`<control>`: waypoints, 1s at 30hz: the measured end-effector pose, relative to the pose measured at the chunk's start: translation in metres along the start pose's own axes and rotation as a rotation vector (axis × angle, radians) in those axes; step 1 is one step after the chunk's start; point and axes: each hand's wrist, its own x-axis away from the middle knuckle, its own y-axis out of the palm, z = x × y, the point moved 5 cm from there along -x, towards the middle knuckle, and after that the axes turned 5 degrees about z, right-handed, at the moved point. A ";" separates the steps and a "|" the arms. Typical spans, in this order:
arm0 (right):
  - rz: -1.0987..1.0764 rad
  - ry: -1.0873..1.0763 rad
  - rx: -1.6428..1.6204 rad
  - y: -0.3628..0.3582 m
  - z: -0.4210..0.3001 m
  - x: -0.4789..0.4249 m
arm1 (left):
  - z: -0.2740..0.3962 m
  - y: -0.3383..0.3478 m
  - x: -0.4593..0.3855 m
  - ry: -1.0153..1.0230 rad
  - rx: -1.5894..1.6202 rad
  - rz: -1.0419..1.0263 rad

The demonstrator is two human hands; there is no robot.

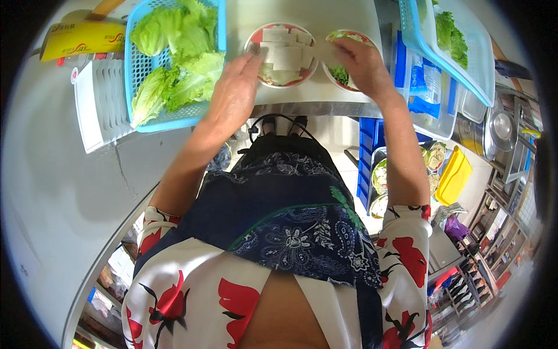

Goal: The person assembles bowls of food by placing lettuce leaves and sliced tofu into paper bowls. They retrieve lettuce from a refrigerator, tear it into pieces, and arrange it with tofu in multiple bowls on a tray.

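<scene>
A round red-and-white dish (312, 72) on the work surface holds overlapping white rectangular slices (283, 54) that look like tofu. My left hand (235, 89) is at this dish's left rim, its fingertips by the slices; whether it grips the rim is unclear. To the right stands a second red-and-white dish (330, 77) with green leaves (339, 75) in it. Over that dish is my right hand (364, 65), fingers bent and blurred. Its fingertips hide part of the food, and anything between them cannot be made out.
Left of the dishes, a light-blue perforated basket (205, 114) holds lettuce (174, 65). Another blue basket (462, 78) with leaves sits at right, above a clear bin (444, 124) of blue packets. Filled dishes (379, 179) and a yellow lid (453, 176) are lower right.
</scene>
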 end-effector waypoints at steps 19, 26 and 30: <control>0.141 -0.036 0.216 0.023 -0.022 0.021 | 0.005 0.035 -0.027 0.054 -0.186 0.011; -0.227 0.160 0.277 -0.003 0.037 0.058 | 0.004 0.048 -0.036 0.025 -0.224 0.000; -0.334 0.249 0.184 -0.005 0.039 0.052 | -0.005 0.052 -0.036 0.052 -0.266 0.019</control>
